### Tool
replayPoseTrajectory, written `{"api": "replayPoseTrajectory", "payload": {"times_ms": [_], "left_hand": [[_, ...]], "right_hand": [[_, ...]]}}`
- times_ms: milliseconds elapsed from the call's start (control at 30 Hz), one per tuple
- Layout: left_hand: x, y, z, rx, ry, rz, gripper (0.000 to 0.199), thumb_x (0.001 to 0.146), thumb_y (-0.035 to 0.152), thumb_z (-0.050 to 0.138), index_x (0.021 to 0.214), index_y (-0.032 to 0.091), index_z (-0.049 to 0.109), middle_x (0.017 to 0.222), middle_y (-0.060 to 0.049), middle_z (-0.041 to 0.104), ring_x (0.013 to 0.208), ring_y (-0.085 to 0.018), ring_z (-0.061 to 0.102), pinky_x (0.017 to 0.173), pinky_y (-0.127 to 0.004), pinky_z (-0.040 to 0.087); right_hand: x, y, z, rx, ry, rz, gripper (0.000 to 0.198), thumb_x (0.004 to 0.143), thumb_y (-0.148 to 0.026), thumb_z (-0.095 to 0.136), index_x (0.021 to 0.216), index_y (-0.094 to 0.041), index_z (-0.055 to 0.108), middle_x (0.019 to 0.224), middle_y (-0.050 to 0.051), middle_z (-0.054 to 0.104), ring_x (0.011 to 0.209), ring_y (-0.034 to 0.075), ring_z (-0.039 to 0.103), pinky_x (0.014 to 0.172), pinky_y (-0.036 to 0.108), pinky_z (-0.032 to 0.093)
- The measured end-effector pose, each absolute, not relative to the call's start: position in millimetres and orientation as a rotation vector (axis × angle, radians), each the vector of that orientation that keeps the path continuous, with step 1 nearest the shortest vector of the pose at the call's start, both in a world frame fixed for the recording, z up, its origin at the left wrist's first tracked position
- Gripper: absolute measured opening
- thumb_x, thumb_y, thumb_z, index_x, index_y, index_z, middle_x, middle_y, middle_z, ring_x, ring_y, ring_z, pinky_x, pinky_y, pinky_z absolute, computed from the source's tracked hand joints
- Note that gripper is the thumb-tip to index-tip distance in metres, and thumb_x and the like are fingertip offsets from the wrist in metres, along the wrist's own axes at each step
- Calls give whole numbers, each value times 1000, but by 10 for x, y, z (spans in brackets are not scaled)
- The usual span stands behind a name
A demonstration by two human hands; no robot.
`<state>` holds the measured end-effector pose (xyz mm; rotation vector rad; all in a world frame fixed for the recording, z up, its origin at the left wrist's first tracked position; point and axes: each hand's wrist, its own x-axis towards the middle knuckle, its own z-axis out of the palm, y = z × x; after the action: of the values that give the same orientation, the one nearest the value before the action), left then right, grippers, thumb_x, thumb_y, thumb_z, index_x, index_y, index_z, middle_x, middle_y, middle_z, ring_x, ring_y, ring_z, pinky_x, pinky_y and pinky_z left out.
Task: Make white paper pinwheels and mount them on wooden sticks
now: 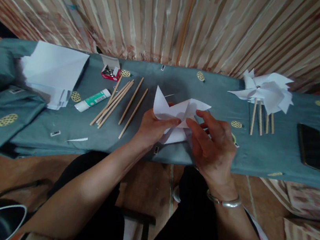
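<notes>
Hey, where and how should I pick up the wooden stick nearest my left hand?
Probably pinch the wooden stick around its middle, coming from above on its right: it is thin and straight, lies slanted on the cloth apart from the other sticks, and your left hand is on that side.

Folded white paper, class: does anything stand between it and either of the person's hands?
Nothing visible does. The left hand grips the folded white paper, and the right hand's fingertips are at it. The nearest wooden stick lies aside, left of the paper.
</notes>
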<state>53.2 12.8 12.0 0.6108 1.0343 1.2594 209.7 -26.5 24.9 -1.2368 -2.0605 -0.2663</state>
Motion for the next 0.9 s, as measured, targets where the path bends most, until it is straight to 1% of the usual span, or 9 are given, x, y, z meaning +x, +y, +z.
{"api": "replayPoseTrajectory", "payload": {"times_ms": [100,233,333,433,600,667,800,900], "left_hand": [[532,114,113,591,1012,1244,31,55,11,84,84,17,74,72,-2,74,64,-17,68,66,-30,52],[533,98,69,593,960,1231,32,53,10,83,83,16,75,71,-3,74,64,-17,68,66,-30,52],[528,91,45,584,955,1214,32,52,11,82,84,16,75,70,-3,73,65,-19,69,66,-31,51],[507,78,44,585,970,1201,36,50,11,82,85,16,74,71,-3,73,69,-20,69,70,-32,50],[468,52,38,608,991,1165,33,51,13,82,82,16,73,70,-3,73,66,-19,68,68,-31,49],[462,44,30,599,984,1157,31,51,13,82,81,16,73,70,-3,73,65,-19,67,68,-30,49],[457,29,35,568,988,1150,29,51,9,82,78,16,73,69,-4,72,66,-20,68,69,-32,49],[451,18,51,562,987,1143,31,51,9,83,79,17,73,71,-4,72,68,-21,69,70,-33,50]], "right_hand": [[2086,-268,263,-1246,-2081,-282,39,93,-6,52,120,-31,65,129,6,65,90,20,62,78,38,56],[2080,-259,272,-1253,-2091,-306,38,92,-7,52,119,-32,64,130,5,64,87,19,62,78,37,55],[2086,-259,256,-1269,-2129,-277,38,93,-7,52,119,-31,65,130,8,64,87,20,61,79,38,54],[2094,-267,223,-1272,-2159,-312,38,93,-8,53,122,-30,64,129,9,65,86,20,60,81,40,53],[2096,-286,188,-1270,-2229,-419,32,93,-9,55,120,-25,63,129,11,65,85,20,60,78,39,55],[2093,-295,180,-1255,-2242,-440,31,93,-10,56,120,-25,62,128,10,65,85,20,61,78,39,55],[2089,-313,159,-1252,-2270,-411,36,94,-11,55,124,-31,60,128,9,66,90,22,62,80,40,56],[2084,-324,149,-1229,-2242,-345,38,94,-10,54,127,-29,59,128,11,66,93,23,63,81,42,57]]}}
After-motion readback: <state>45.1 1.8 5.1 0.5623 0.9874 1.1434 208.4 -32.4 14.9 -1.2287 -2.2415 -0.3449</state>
